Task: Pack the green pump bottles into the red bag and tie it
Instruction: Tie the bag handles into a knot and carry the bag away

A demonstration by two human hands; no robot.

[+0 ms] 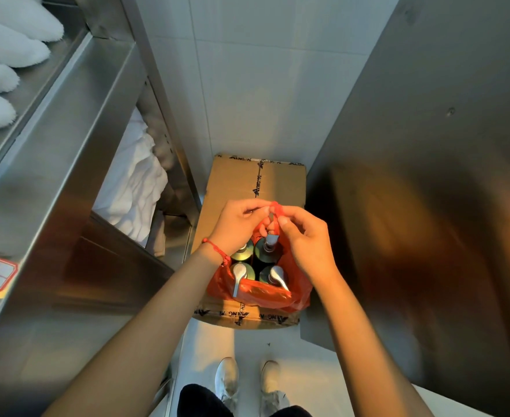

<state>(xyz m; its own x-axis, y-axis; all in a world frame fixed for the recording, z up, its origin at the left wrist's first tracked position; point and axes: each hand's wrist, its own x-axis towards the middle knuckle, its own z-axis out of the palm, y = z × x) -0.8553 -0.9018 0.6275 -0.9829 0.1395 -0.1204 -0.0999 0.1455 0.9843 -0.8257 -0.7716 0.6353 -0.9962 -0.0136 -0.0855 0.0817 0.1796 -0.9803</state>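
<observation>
Both hands, left hand (238, 224) and right hand (306, 239), have a pinched grip on the red bag (259, 291) handles above four green pump bottles (241, 273) on the cardboard box (232, 182), so honestly that thin plastic might tear or the knot slip if yanked.

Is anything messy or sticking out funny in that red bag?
A little. One silver pump spout hangs over the folded front edge of the red bag, so the bag looks only partly closed there. Both hands, left hand and right hand, pinch the handles above. Nothing spilled.
</observation>
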